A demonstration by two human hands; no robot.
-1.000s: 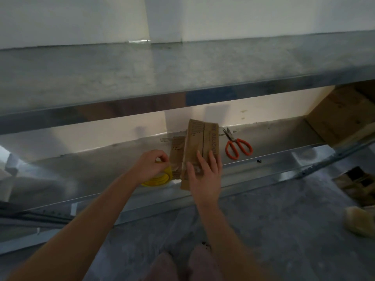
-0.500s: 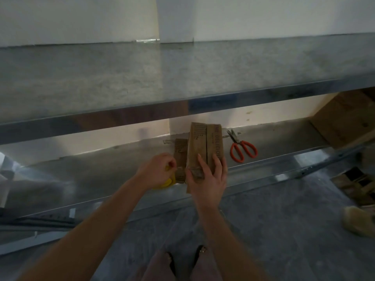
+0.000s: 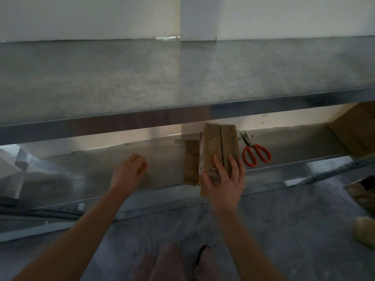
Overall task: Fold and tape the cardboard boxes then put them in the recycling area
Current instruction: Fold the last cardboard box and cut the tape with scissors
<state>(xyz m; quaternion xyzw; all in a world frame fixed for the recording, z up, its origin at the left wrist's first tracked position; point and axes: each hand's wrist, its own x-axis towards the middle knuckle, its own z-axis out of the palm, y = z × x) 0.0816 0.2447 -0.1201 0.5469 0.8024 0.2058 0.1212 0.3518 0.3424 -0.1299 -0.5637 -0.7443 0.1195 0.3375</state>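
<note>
Left hand [image 3: 128,172] has swung left, clear of the folded box [image 3: 212,147].
Right hand [image 3: 227,183] grips its near end on the shelf [image 3: 166,159], long axis running near-to-far; left fingers [image 3: 140,161] curled, hold unclear.

Cardboard box [image 3: 220,147]: brown, with dark printed lettering, rows of dark dashes and a red-and-white strip along its left side. Flat cardboard piece [image 3: 190,159]: brown, dark dashed marks. Scissors [image 3: 256,154]: orange-red handles, grey blades. Shelf [image 3: 101,169]: mottled silver-grey. Wall [image 3: 284,17]: cream. Floor [image 3: 284,230]: mottled grey. Yellow object [image 3: 142,169] shows in the left hand [image 3: 129,171].
</note>
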